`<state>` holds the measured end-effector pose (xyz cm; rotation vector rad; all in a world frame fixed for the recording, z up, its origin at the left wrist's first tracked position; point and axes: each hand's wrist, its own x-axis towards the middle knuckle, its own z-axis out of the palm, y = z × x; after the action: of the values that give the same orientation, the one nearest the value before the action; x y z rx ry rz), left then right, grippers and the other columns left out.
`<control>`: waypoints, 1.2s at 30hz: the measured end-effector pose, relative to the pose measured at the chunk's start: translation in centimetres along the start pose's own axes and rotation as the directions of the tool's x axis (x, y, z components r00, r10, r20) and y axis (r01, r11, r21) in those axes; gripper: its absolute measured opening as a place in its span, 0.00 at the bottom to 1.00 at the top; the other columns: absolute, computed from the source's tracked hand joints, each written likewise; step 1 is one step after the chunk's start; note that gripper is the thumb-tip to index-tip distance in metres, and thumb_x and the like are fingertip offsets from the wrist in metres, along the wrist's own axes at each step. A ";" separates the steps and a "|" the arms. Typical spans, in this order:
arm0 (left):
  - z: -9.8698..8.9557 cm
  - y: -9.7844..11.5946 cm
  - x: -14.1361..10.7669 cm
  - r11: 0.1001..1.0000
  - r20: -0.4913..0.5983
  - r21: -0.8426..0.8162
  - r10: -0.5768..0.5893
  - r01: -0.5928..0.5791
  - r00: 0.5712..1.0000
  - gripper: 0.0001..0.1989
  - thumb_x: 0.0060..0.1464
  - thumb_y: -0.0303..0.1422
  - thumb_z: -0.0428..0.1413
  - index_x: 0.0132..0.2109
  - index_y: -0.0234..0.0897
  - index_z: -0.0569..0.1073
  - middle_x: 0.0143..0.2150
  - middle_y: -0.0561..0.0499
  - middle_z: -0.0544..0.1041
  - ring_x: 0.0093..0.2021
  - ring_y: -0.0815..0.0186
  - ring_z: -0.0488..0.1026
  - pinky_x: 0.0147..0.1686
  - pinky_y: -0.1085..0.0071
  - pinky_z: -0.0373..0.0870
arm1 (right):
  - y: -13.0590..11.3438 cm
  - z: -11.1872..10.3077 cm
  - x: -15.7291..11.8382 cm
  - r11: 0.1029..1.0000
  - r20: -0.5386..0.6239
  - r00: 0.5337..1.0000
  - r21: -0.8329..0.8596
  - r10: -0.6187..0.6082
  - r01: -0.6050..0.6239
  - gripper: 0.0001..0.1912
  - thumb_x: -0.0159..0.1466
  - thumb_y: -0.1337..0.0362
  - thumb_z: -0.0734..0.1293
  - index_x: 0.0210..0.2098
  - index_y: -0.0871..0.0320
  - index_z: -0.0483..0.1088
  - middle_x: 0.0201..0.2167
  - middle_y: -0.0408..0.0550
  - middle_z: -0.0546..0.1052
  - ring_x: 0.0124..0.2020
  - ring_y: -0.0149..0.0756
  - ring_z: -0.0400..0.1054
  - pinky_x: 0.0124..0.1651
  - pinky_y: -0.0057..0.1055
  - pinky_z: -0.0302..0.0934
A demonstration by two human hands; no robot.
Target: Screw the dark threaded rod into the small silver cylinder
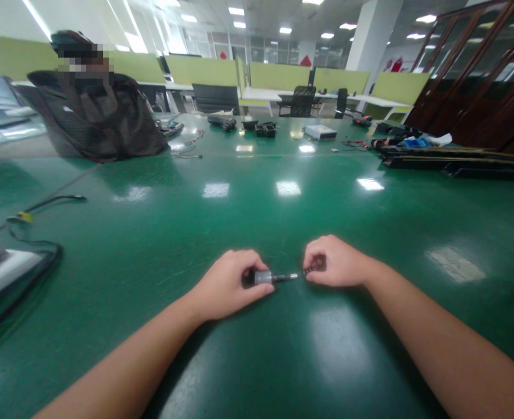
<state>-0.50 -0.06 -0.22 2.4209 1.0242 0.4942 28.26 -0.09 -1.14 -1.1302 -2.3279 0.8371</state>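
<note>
Left hand (228, 285) grips a shafted cylinder (263, 277) over the green desk (239, 224); right hand (338, 262) pinches a small dark piece (307, 272), mostly hidden, just off the shaft tip (294, 276). Risk: fingertip slip could drop the piece, slick surface lets it skid.

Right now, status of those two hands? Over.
Left hand gripping grey cylinder, slim shaft pointing right. Right hand pinching small dark part, slightly apart from shaft tip. Dark bag well off, back left.
</note>
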 end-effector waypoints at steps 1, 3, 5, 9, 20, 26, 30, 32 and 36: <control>0.0 0.0 0.0 1.000 0.001 0.003 -0.001 0.001 1.000 0.13 0.56 0.44 0.64 0.40 0.40 0.77 0.35 0.53 0.79 0.34 0.63 0.74 0.38 0.67 0.64 | -0.1 0.1 0.0 1.000 0.004 1.000 0.000 -0.007 0.007 0.02 0.54 0.69 0.73 0.29 0.59 0.78 0.26 0.43 0.77 0.28 0.31 0.70 0.32 0.27 0.62; 0.0 0.0 0.0 1.000 0.004 0.006 -0.004 0.004 1.000 0.13 0.56 0.44 0.64 0.40 0.40 0.78 0.36 0.52 0.80 0.34 0.63 0.74 0.38 0.67 0.64 | -0.3 0.3 0.1 1.000 0.008 1.000 -0.005 -0.022 0.022 0.02 0.55 0.68 0.74 0.30 0.59 0.78 0.27 0.44 0.77 0.28 0.31 0.70 0.33 0.27 0.63; 0.0 0.0 -0.1 1.000 0.004 0.008 -0.006 0.006 1.000 0.13 0.56 0.44 0.64 0.40 0.40 0.78 0.36 0.52 0.80 0.35 0.63 0.74 0.39 0.67 0.64 | -0.5 0.5 0.2 0.999 0.004 0.999 -0.015 -0.032 0.032 0.03 0.55 0.68 0.74 0.30 0.59 0.79 0.26 0.44 0.77 0.28 0.31 0.70 0.34 0.27 0.63; 0.1 -0.1 -0.1 1.000 0.006 0.007 -0.008 0.008 1.000 0.12 0.56 0.44 0.64 0.40 0.40 0.77 0.36 0.53 0.79 0.34 0.64 0.74 0.39 0.67 0.63 | -1.0 0.7 0.4 0.998 -0.010 0.998 -0.020 -0.063 0.063 0.03 0.56 0.67 0.75 0.31 0.60 0.80 0.27 0.44 0.78 0.29 0.31 0.70 0.35 0.28 0.63; 0.1 -0.1 0.0 1.000 0.000 0.006 -0.001 0.001 1.000 0.11 0.54 0.40 0.64 0.39 0.39 0.76 0.34 0.53 0.78 0.33 0.65 0.73 0.36 0.69 0.62 | -2.4 3.8 1.5 0.983 -0.086 0.979 -0.045 -0.183 0.180 0.14 0.57 0.68 0.75 0.43 0.57 0.79 0.36 0.48 0.81 0.38 0.38 0.73 0.44 0.34 0.63; 0.0 -0.2 -0.1 1.000 -0.006 0.018 0.013 -0.012 1.000 0.15 0.53 0.45 0.65 0.39 0.40 0.76 0.34 0.53 0.78 0.33 0.64 0.73 0.36 0.69 0.63 | -2.5 3.9 1.5 0.991 -0.097 0.987 -0.038 -0.130 0.127 0.09 0.60 0.70 0.73 0.40 0.57 0.77 0.35 0.46 0.80 0.36 0.35 0.72 0.43 0.32 0.62; -0.1 0.0 -0.1 1.000 -0.002 0.007 0.013 -0.013 1.000 0.13 0.58 0.44 0.61 0.40 0.39 0.76 0.34 0.53 0.78 0.34 0.64 0.73 0.37 0.68 0.64 | -2.4 3.8 1.5 0.988 -0.089 0.985 -0.053 -0.151 0.146 0.08 0.61 0.70 0.72 0.41 0.57 0.77 0.35 0.46 0.80 0.37 0.35 0.71 0.43 0.32 0.62; -0.1 0.0 -0.1 1.000 -0.001 0.006 0.000 0.000 1.000 0.11 0.57 0.42 0.61 0.40 0.39 0.76 0.34 0.53 0.78 0.34 0.64 0.73 0.37 0.68 0.64 | -2.4 3.9 1.5 0.987 -0.086 0.984 -0.051 -0.156 0.152 0.08 0.61 0.69 0.72 0.41 0.57 0.77 0.36 0.46 0.80 0.37 0.36 0.72 0.44 0.33 0.62; 0.0 0.0 -0.1 1.000 0.002 0.016 -0.009 0.009 1.000 0.11 0.54 0.40 0.63 0.40 0.40 0.76 0.34 0.54 0.79 0.33 0.64 0.73 0.37 0.68 0.64 | -2.5 3.9 1.5 0.985 -0.085 0.983 -0.056 -0.165 0.161 0.07 0.62 0.68 0.72 0.41 0.57 0.78 0.37 0.47 0.80 0.39 0.37 0.72 0.45 0.34 0.62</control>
<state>-0.56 -0.10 -0.20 2.4292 1.0411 0.4818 23.65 -1.41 -2.16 -0.9604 -2.3403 0.6601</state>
